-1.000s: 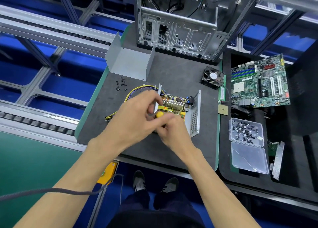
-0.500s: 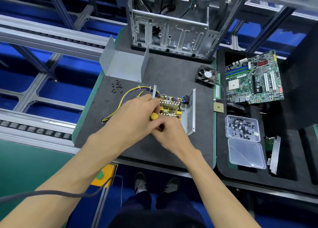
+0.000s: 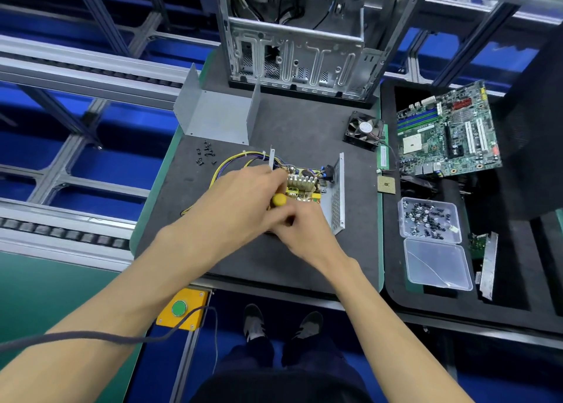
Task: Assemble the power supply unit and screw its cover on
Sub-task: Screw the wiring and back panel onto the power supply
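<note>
Hands are meeting over the open power supply unit (image 3: 307, 186) near the middle of the dark foam worktop (image 3: 292, 259). Nearest the front edge, the right hand (image 3: 300, 226) is curling its fingers down at the unit's near side; whatever they are pinching is hidden beneath them. The left hand (image 3: 234, 201) is wrapping around a screwdriver (image 3: 278, 200), only its rounded yellow handle end poking out between the two hands, right above the unit's near left portion. The unit is lying as an uncovered tray: a yellow circuit board with pale finned heat sinks, a perforated grey metal wall standing along its right side, and a bundle of yellow and purple wires (image 3: 234, 163) looping out to the left. Further back toward the left edge, small black screws (image 3: 205, 154) are sitting scattered, and behind them the bent sheet-metal cover (image 3: 217, 118), matte grey and U-shaped, is resting well apart from the unit. At the far edge a bare steel computer case (image 3: 300, 52) is standing, with a black fan (image 3: 364, 130) lying near the right edge.
</note>
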